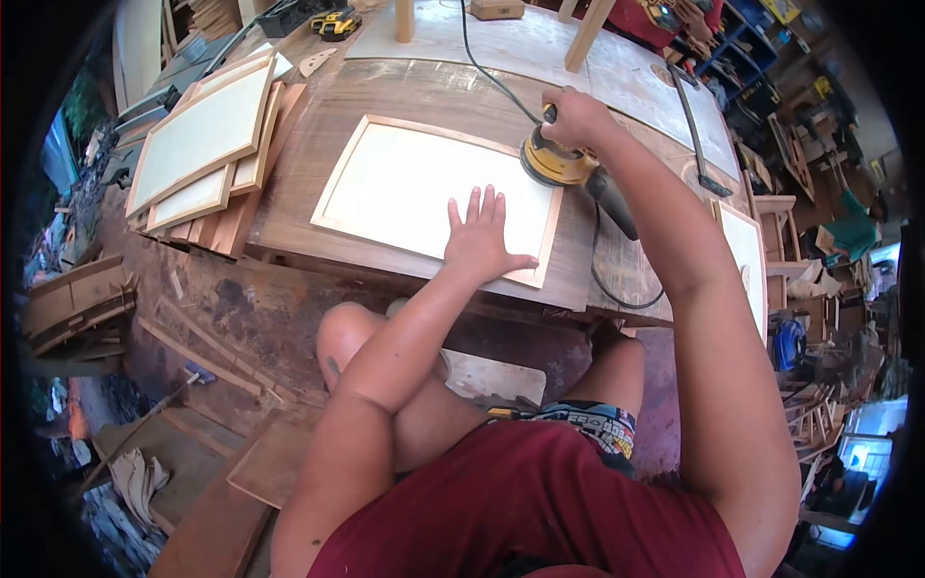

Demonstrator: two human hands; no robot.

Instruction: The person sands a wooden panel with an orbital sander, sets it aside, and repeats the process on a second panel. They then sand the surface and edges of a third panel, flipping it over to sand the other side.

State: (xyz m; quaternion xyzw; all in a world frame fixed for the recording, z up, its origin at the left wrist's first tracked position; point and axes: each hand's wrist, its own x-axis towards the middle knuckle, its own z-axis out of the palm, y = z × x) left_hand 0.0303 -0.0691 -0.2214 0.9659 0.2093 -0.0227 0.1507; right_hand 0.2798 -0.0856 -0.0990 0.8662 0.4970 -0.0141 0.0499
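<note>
A wood-framed white panel (395, 183) lies flat on the wooden workbench. My left hand (480, 239) rests on its near right part, fingers spread and palm down. My right hand (578, 120) is wrapped round the top of a yellow and black orbital sander (559, 162). The sander sits at the panel's far right corner, its round pad over the frame there. A grey dust canister (613, 204) sticks out from the sander toward me. Its black cord (482, 67) runs away across the bench. The contact under the pad is hidden.
Several similar framed panels (207, 140) are stacked at the left of the workbench (299, 96). Another framed panel (742, 241) leans at the right edge. A dark metal bar (692, 130) lies at the far right. A yellow and black tool battery (335, 24) sits at the back left.
</note>
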